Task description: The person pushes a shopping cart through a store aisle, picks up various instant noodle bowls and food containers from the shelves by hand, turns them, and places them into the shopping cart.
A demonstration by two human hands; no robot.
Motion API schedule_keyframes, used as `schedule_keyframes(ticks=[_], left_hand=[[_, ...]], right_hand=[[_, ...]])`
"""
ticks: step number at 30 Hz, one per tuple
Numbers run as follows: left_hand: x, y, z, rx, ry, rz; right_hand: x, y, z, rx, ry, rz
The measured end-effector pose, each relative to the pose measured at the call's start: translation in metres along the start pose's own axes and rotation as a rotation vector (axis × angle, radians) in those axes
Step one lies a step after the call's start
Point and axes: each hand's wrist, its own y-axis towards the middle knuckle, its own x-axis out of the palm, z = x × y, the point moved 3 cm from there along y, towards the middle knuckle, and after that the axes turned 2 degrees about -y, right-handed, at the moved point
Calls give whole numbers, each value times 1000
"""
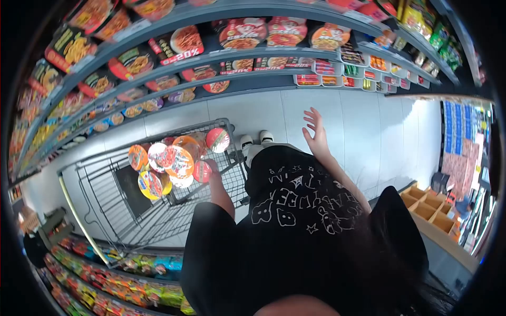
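Observation:
My left hand (212, 169) is down inside the shopping cart (132, 231), at the side of a red-lidded noodle cup (202, 171). Its fingers curl around that cup and are partly hidden. Several instant noodle cups and bowls (179, 161) lie heaped against this one, with orange, white and red lids. A yellow noodle cup (150, 185) is at the heap's lower left, and another red-lidded cup (217, 140) sits apart near the cart's corner. Raised over the floor to the right, my right hand (315, 131) is open, its fingers apart and holding nothing.
Shelves (158, 63) of boxed and bowl noodles curve across the top, with small bins of packets (342, 71) at right. Bagged snacks (121, 284) fill a lower-left shelf. A wooden compartment rack (429, 208) stands at right. My shoes (266, 136) are beside the cart.

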Motion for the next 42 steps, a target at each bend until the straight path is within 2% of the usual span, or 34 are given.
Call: schedule_keyframes(ticks=[2, 3, 4, 6, 7, 8, 9, 11, 13, 15, 16, 18, 19, 21, 23, 24, 25, 26, 27, 29, 30, 31, 33, 34, 35, 36, 37, 38, 39, 41, 42], left_hand=[[8, -16, -18, 487, 602, 194], [13, -43, -36, 691, 1013, 315], [21, -74, -62, 816, 1253, 426], [43, -140, -101, 955, 1516, 559], [55, -161, -105, 1045, 1604, 336], [81, -186, -120, 929, 1838, 349], [109, -209, -137, 812, 1955, 247], [136, -219, -107, 570, 2555, -309], [221, -278, -241, 309, 2212, 188], [253, -285, -279, 172, 2231, 24], [262, -281, -294, 128, 2248, -56], [282, -262, -325, 7, 2248, -245], [294, -252, -342, -68, 2229, -355], [310, -241, -388, -138, 2131, -378], [313, -214, -402, -50, 1961, -320], [314, -206, -418, -52, 1970, -329], [318, -200, -436, 84, 1941, -418], [318, -198, -451, 217, 1906, -507], [312, -195, -454, 481, 1983, -453], [309, -202, -479, 388, 2043, -783], [305, -200, -487, 225, 2041, -929], [300, -203, -494, 214, 2045, -945], [284, -219, -511, 248, 2108, -1234], [278, -222, -517, 238, 2105, -1256], [272, -221, -523, 188, 2057, -1154], [268, -220, -526, 138, 2005, -1054], [267, -220, -527, 130, 1999, -1080], [265, -216, -524, 108, 1992, -1031], [266, -215, -525, 85, 1985, -981], [267, -218, -534, 127, 2049, -1091], [265, -219, -536, 169, 2096, -1127]], right_hand=[[2, 0, -2, 2, 25, 7], [3, 0, 0, 0, 28, 32], [7, 0, 3, 9, 59, 12], [10, 2, -2, 20, 77, -43], [12, 4, -4, 17, 86, -35], [14, 5, -6, 12, 118, -78], [17, 7, -7, 7, 149, -123], [20, 12, -14, -11, 184, -186], [23, 19, -26, -38, 220, -264], [28, 22, -50, -42, 353, -505], [26, 24, -63, -42, 364, -519], [22, 23, -95, -200, 548, -715], [19, 23, -103, -199, 555, -723], [17, 25, -116, -198, 811, -948], [11, 24, -110, -179, 828, -905], [-3, 25, -112, -44, 828, -827], [-14, 27, -109, 89, 825, -747], [-16, 29, -100, 101, 822, -735], [-14, 29, -93, 92, 824, -724], [-17, 31, -92, 267, 1204, -533], [-24, 28, -94, 243, 1178, -395], [-28, 28, -93, 232, 1181, -381], [-37, 31, -90, 284, 1284, -387], [-37, 31, -86, 260, 1290, -366], [-39, 32, -87, 240, 1286, -352], [-43, 35, -90, 119, 1103, -301], [-47, 37, -95, 5, 917, -248], [-54, 37, -102, -19, 939, -112], [-64, 36, -109, -37, 932, -100], [-79, 33, -121, -153, 663, -145], [-82, 35, -122, -175, 610, -77]])
